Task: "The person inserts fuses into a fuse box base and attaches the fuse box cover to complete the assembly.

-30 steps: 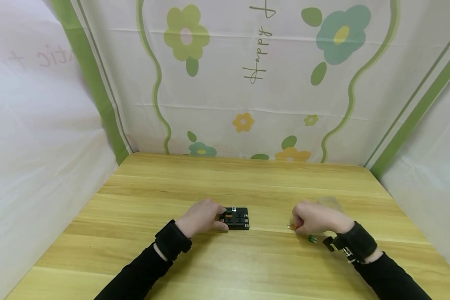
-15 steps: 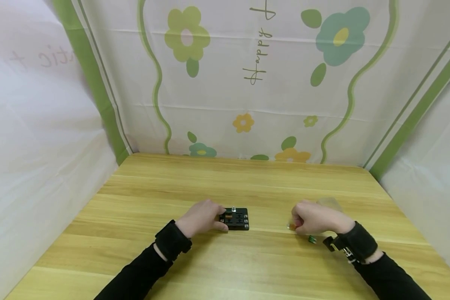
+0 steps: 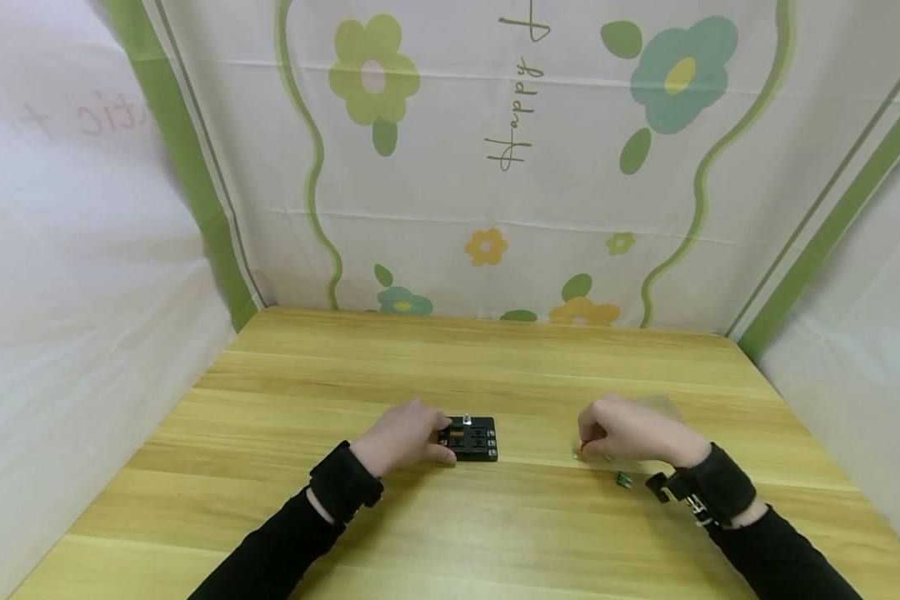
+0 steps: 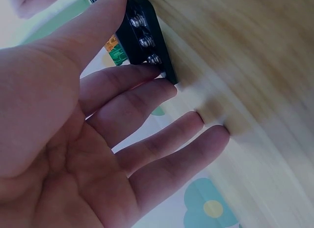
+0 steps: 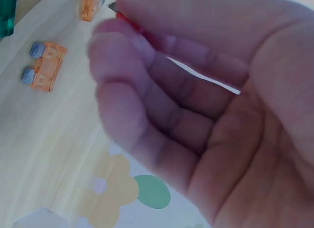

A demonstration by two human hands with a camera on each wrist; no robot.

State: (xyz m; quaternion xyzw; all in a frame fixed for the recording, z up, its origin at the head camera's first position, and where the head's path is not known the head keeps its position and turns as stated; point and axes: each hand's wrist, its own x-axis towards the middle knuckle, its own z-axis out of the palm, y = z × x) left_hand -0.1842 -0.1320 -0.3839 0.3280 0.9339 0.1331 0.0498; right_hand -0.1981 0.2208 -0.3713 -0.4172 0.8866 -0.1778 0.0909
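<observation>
My left hand grips the left end of a black fuse block between thumb and index finger. In the left wrist view, an orange and a green blade fuse sit in the block, beside a row of screws. My right hand pinches a red blade fuse between thumb and fingertips, which partly hide it. Two orange blade fuses lie on the table near those fingers in the right wrist view. A green blade fuse rests below the right hand.
A clear plastic sheet or bag lies behind the right hand. The wooden table is bounded by white fabric walls printed with flowers at the back and sides.
My right hand has shifted slightly left, and red now shows at its fingertips where orange showed earlier. My left hand and the fuse block have stayed in place.
</observation>
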